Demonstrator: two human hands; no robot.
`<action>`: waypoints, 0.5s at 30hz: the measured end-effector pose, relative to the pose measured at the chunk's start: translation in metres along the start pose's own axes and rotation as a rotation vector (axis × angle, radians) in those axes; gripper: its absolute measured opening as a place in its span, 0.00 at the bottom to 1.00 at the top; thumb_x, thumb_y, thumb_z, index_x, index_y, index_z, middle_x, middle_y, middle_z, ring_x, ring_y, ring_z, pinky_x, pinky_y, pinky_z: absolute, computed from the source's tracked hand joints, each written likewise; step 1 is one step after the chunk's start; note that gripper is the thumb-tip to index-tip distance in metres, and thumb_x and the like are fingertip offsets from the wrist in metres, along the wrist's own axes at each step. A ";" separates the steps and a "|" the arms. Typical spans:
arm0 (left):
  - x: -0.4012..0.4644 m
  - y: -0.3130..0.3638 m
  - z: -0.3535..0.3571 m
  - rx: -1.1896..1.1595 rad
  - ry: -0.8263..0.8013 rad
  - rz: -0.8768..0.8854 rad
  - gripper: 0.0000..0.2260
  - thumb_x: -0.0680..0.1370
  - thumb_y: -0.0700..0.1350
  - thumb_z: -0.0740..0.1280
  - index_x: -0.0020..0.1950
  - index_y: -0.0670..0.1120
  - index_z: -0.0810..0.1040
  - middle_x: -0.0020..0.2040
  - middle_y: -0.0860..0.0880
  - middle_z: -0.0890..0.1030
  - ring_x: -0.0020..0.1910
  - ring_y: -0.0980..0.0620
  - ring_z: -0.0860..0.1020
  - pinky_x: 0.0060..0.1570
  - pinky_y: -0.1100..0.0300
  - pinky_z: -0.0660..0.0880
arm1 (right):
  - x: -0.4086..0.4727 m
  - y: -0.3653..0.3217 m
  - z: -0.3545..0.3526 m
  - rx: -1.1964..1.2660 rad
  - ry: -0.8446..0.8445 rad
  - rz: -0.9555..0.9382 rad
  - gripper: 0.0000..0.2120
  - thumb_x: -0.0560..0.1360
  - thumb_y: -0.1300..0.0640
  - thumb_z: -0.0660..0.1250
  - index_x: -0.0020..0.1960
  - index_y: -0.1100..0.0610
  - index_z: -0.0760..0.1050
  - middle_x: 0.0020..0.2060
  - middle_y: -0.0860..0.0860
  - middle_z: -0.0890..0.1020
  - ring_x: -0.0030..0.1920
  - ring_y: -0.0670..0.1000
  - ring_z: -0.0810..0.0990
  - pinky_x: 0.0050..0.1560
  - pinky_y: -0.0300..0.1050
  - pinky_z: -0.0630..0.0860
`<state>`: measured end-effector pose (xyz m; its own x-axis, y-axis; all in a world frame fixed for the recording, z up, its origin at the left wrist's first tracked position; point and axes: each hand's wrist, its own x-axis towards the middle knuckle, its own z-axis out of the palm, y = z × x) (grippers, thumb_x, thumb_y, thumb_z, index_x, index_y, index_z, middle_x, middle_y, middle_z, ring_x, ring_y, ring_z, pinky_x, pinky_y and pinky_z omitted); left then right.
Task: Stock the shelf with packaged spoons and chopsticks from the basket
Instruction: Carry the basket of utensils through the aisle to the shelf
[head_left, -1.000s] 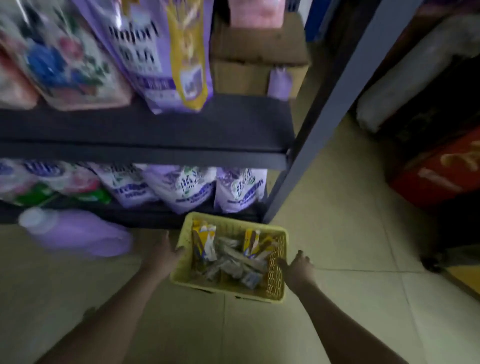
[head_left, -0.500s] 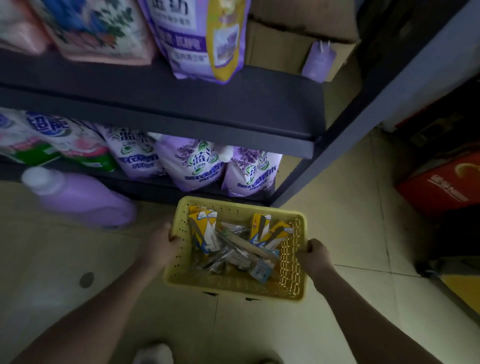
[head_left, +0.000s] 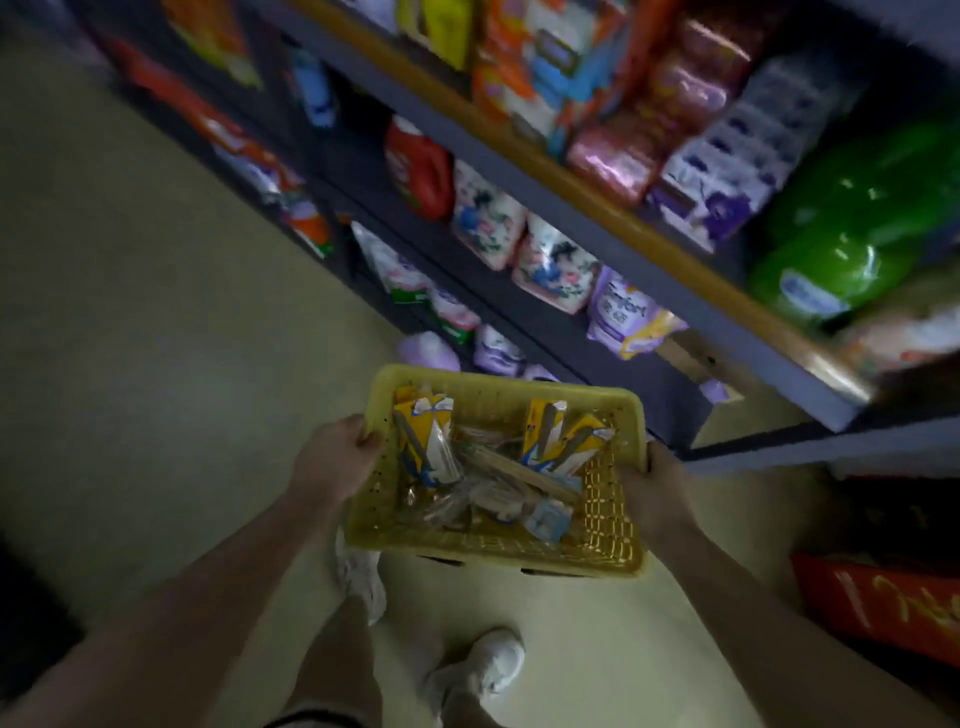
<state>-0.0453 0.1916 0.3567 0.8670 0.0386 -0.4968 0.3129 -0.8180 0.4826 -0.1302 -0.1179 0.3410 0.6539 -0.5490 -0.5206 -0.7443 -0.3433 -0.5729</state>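
Observation:
A yellow plastic basket (head_left: 498, 553) hangs in the air in front of me, above the floor. My left hand (head_left: 332, 457) grips its left rim and my right hand (head_left: 657, 493) grips its right rim. Inside lie yellow-and-blue packs of chopsticks (head_left: 423, 441), more such packs (head_left: 563, 441) toward the right, and clear packets of spoons (head_left: 467, 501) at the bottom. The dark shelf unit (head_left: 571, 202) runs diagonally across the upper right, its tiers full of goods.
Pink, purple and floral refill bags (head_left: 553, 267), a red detergent bottle (head_left: 421, 171) and a big green pack (head_left: 852, 234) fill the shelves. A purple bottle (head_left: 428, 353) stands on the floor by the bottom tier. A red box (head_left: 883, 603) sits at right. My white shoes (head_left: 493, 662) are below.
The basket has been lifted off the floor in both hands. The view has swung up and left, so much more of the shelf unit shows and my feet have come into view.

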 end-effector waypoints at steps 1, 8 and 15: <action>-0.005 -0.008 -0.026 -0.039 0.017 -0.025 0.14 0.75 0.47 0.61 0.31 0.46 0.65 0.36 0.41 0.74 0.39 0.42 0.75 0.37 0.56 0.67 | -0.008 -0.033 0.005 -0.057 -0.025 -0.074 0.07 0.71 0.54 0.63 0.44 0.59 0.74 0.37 0.57 0.81 0.39 0.61 0.80 0.37 0.54 0.76; 0.015 -0.129 -0.188 -0.234 0.229 -0.213 0.08 0.74 0.42 0.64 0.45 0.39 0.79 0.43 0.37 0.82 0.44 0.41 0.81 0.42 0.54 0.74 | -0.054 -0.253 0.114 -0.168 -0.140 -0.468 0.13 0.75 0.61 0.63 0.34 0.57 0.64 0.28 0.49 0.69 0.30 0.49 0.68 0.25 0.34 0.62; 0.065 -0.236 -0.336 -0.366 0.353 -0.325 0.07 0.73 0.42 0.64 0.45 0.40 0.80 0.42 0.38 0.83 0.41 0.41 0.80 0.43 0.51 0.76 | -0.090 -0.446 0.253 -0.294 -0.246 -0.666 0.10 0.71 0.62 0.65 0.33 0.60 0.68 0.30 0.56 0.75 0.36 0.57 0.73 0.34 0.47 0.69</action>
<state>0.0673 0.5801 0.4530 0.7615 0.4930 -0.4208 0.6420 -0.4845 0.5942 0.1774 0.2772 0.4833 0.9628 0.0182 -0.2698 -0.1653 -0.7498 -0.6406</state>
